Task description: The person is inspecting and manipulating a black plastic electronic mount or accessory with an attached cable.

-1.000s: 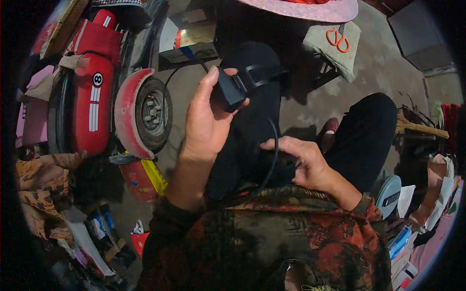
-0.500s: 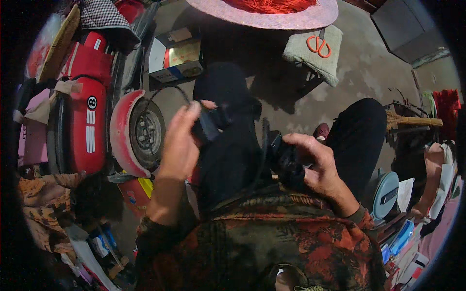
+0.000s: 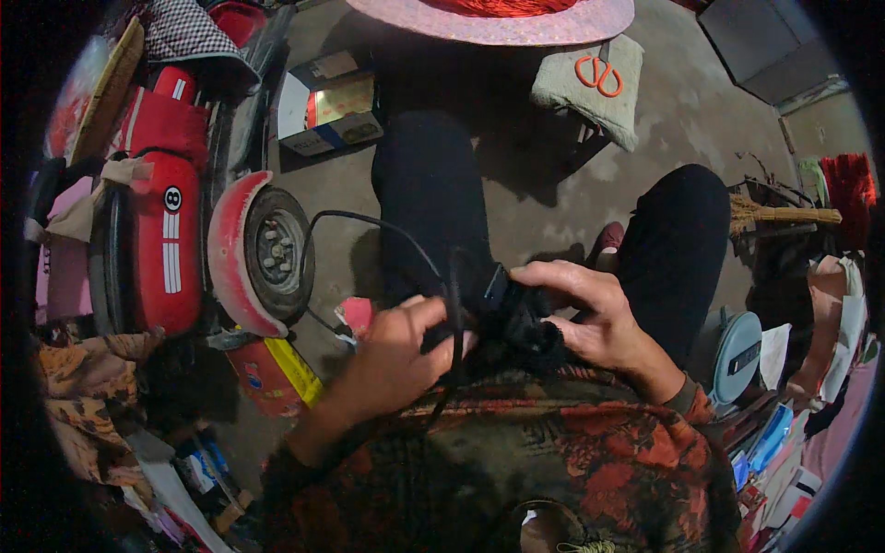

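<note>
My right hand [image 3: 599, 313] grips a dark black object [image 3: 525, 323] in front of my waist; its kind cannot be made out, though one side looks like a hard flat edge and the rest soft. Thumb and forefinger press on it from the right. Close by on the left, my left hand [image 3: 396, 355] is curled and slightly blurred. What its fingers hold is hidden. A black cable [image 3: 378, 221] arches over from the wheel's side and passes the left fingertips, hanging down before the jacket. My dark-trousered legs [image 3: 429, 184] spread below.
A red ride-on vehicle [image 3: 171, 249] with a wheel [image 3: 277, 240] stands at the left, beside an open box [image 3: 330, 111]. Ahead are a pink hat-like brim [image 3: 498, 32] and orange-handled scissors [image 3: 599, 76] on a cloth-topped stool [image 3: 562, 92]. A straw broom [image 3: 784, 214] lies at the right.
My left hand has come down and inward, from beside the left knee to near the right hand. The dark piece near it is no longer visible there. The cable now shows as a wide loop.
</note>
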Demonstrator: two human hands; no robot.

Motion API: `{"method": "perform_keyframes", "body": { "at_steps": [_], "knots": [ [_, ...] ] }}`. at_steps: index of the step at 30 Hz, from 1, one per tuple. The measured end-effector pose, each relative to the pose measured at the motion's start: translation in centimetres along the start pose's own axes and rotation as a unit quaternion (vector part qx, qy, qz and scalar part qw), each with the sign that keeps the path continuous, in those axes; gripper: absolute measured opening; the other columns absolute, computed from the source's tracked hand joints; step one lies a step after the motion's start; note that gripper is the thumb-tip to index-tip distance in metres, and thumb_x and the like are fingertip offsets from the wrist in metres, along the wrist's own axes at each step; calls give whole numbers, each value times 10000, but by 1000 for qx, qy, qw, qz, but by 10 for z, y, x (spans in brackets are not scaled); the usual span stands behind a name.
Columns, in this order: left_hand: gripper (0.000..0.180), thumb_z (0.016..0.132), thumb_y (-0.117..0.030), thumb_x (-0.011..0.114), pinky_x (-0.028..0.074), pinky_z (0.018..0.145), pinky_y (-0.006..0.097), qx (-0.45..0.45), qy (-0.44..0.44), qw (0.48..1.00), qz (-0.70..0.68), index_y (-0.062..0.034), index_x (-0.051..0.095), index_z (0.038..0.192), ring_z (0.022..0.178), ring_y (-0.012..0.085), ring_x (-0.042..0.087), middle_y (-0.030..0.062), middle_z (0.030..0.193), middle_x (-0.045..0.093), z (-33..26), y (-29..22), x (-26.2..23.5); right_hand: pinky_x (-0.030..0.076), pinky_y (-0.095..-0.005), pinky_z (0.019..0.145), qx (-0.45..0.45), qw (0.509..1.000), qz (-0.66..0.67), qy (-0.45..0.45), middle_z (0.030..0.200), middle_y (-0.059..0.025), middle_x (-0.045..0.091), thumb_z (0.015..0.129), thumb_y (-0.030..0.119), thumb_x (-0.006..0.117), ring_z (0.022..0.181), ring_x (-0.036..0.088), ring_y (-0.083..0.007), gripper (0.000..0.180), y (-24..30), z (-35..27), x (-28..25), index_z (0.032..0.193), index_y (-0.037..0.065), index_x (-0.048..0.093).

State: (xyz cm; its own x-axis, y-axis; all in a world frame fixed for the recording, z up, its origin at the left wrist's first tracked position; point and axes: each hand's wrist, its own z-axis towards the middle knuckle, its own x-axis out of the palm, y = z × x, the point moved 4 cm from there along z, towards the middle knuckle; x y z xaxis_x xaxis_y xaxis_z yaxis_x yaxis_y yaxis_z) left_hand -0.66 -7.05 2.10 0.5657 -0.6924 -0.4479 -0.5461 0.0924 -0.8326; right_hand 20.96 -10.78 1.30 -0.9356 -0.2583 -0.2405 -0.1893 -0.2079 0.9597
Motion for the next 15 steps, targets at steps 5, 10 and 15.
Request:
{"method": "perform_keyframes", "body": {
  "at_steps": [5,10,15],
  "knots": [
    [253,796,-200,745,487,749,410,74,-84,987,116,-11,650,935,832,318,625,163,891,640,-10,3,-7,491,-353,909,3,999,30,19,1181,-169,641,747,-55,677,1065,638,-307,536,1,10,6,1270,5,578],
    [229,781,-191,764,492,706,384,-10,-84,989,120,-22,633,865,768,317,627,130,786,636,-17,8,-34,511,-337,860,-48,998,-28,27,1102,-152,654,772,-10,683,1002,656,-262,475,12,34,3,1238,-25,592],
    [184,896,-169,657,464,480,267,-19,-101,990,-94,-1,650,971,563,119,607,80,812,664,-7,28,-65,499,-378,907,-94,994,-42,26,1149,-171,643,731,-69,686,1054,633,-326,528,18,51,4,1246,-12,582]
  ]
}}
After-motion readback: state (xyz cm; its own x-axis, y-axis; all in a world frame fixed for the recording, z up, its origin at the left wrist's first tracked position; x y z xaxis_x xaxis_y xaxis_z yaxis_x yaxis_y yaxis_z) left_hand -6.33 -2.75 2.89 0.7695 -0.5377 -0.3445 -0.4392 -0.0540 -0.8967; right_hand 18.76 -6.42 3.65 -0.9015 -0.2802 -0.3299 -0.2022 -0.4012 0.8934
